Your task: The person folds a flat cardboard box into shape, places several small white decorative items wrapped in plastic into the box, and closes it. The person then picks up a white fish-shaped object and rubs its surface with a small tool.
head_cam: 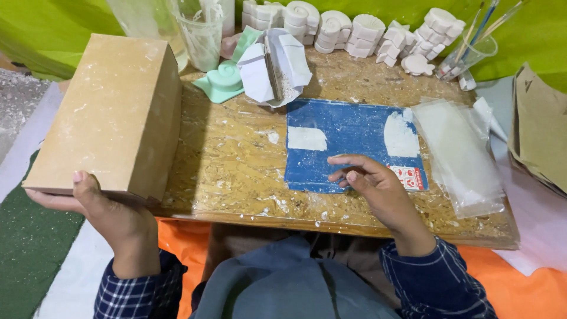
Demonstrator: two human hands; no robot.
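The left hand (100, 207) grips the near end of a large tan cardboard box (109, 112), thumb pressed on the dusty top face and the fingers wrapped underneath, so it is closed on the box. The box's long axis runs from the hand away toward the far left of the desk, its far end pointing at the clear plastic cups; its right edge rests on the left side of the desk while the near left corner hangs out over the floor.

The right hand (378, 186) lies on the near edge of a blue rectangular sheet dusted with white powder (348, 139), fingers (342, 160) curled loosely and narrow, the tips touching the sheet; whether they pinch anything cannot be told. The sheet's long side runs left to right across the middle of the desk.

The desk (236, 159) is a chipboard slab speckled with white crumbs. Just right of the sheet lies a stack of clear plastic bags (460, 153). Beyond the sheet sit a white folded mould (274, 68) and a mint-green snail-shaped mould (221, 80). Along the far edge runs a row of white plaster shell casts (354, 29), and a clear glass with paintbrushes (469, 53) stands at the far right.
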